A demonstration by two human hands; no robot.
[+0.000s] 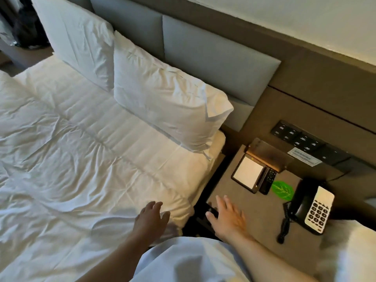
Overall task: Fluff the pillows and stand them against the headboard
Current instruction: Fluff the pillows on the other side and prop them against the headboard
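Two white pillows lean against the grey padded headboard (pixel 213 55). The near pillow (pixel 162 98) stands at the bed's right corner, creased and slightly slumped. The far pillow (pixel 79 43) stands upright further left. My left hand (pixel 151 216) hovers over the right edge of the white duvet (pixel 71 159), fingers apart and holding nothing. My right hand (pixel 227 216) is spread, palm down, over the front edge of the nightstand (pixel 254 204), also empty. Both hands are well short of the near pillow.
On the nightstand sit a notepad holder (pixel 247 173), a remote (pixel 268 180), a green leaf card (pixel 282 190) and a black telephone (pixel 311 210) with a coiled cord. A switch panel (pixel 305 142) is on the wall. A dark gap separates bed and nightstand.
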